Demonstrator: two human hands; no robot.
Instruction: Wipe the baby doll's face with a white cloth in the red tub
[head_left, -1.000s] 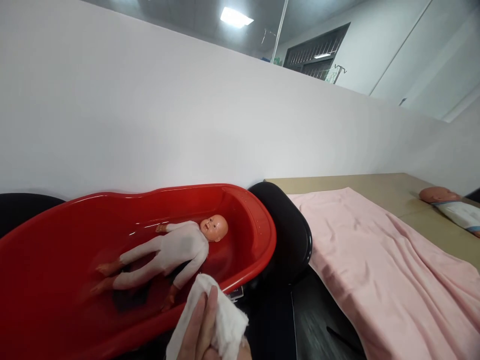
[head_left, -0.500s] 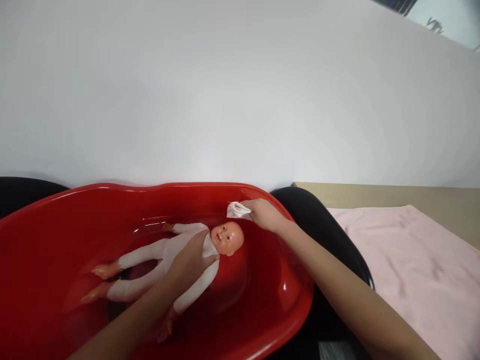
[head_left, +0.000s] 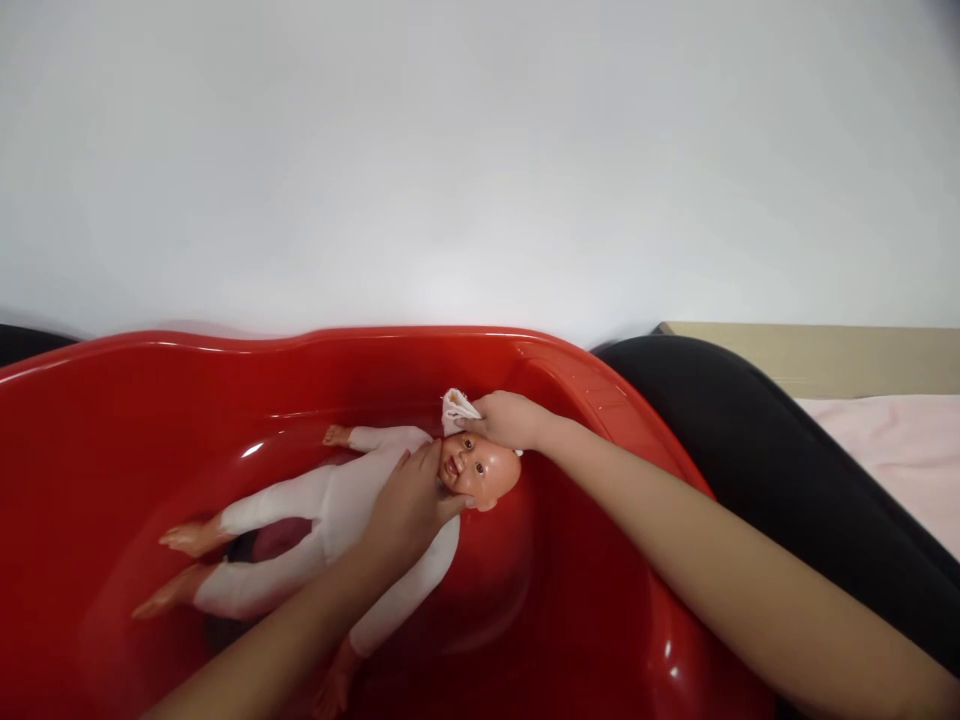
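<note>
**Doll lies lengthwise in the red tub, cloth at its forehead**

Nearest the camera, the two bare forearms reach in from the bottom edge. The left hand (head_left: 409, 505) lies flat on the doll's (head_left: 337, 510) chest and neck, fingers spread and curled lightly around the chin side; it presses and steadies the doll rather than closing in a full fist. The right hand (head_left: 506, 420) comes in from the right, fingers pinched shut on a small white cloth (head_left: 455, 408), which sits against the top of the doll's head (head_left: 480, 470).

The doll lies on its back on the floor of the red tub (head_left: 112, 400). Its long axis runs from lower left to upper right: feet toward the left, head toward the right, face turned up at the camera. One arm reaches toward the far wall of the tub, the other toward the near rim and is partly hidden by the left forearm. The left hand covers the upper chest; the right hand covers part of the crown.

Beyond the tub's right rim sits a black rounded seat back (head_left: 750, 440), then a pink towel (head_left: 892, 450) on a tan table (head_left: 810, 350). A plain white wall (head_left: 480, 150) closes off the back.

Half a second ago the cloth was held off the doll, near the tub's far rim; now it touches the head, and the left hand has slid up from the chest toward the chin. The view has also drawn closer to the tub.
</note>
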